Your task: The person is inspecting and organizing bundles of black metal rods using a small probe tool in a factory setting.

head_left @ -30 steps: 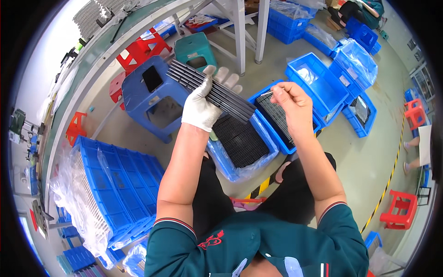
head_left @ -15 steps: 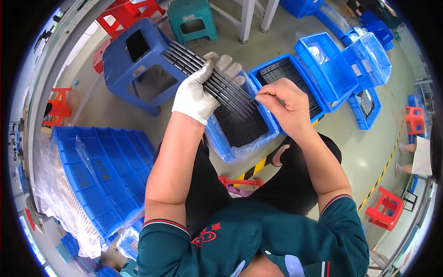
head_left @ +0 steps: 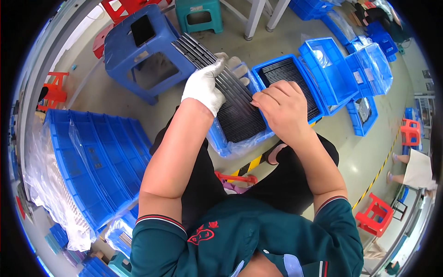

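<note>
My left hand (head_left: 203,90), in a white glove, is closed around a bundle of thin black rods (head_left: 196,51). They slant from upper left down to the right, with pale marks along them. My bare right hand (head_left: 285,108) pinches at the lower right end of the bundle, thumb and index finger on a rod's tip; the fingers partly hide it. Below the bundle, a blue bin (head_left: 224,148) lined with clear plastic holds many similar rods (head_left: 242,125) in rows. Right behind my right hand, a second blue bin (head_left: 273,63) also contains black rods.
A blue stool (head_left: 122,53) with a flat black device (head_left: 142,30) stands at the upper left, a green stool (head_left: 199,17) beyond it. Large blue crates (head_left: 94,168) rise beside my left arm. More blue bins (head_left: 330,71) stand right. A red stool (head_left: 374,214) is lower right.
The view has shifted slightly. Both hands stay at the bundle; my right fingers have curled more and drawn closer together at the rod ends.
</note>
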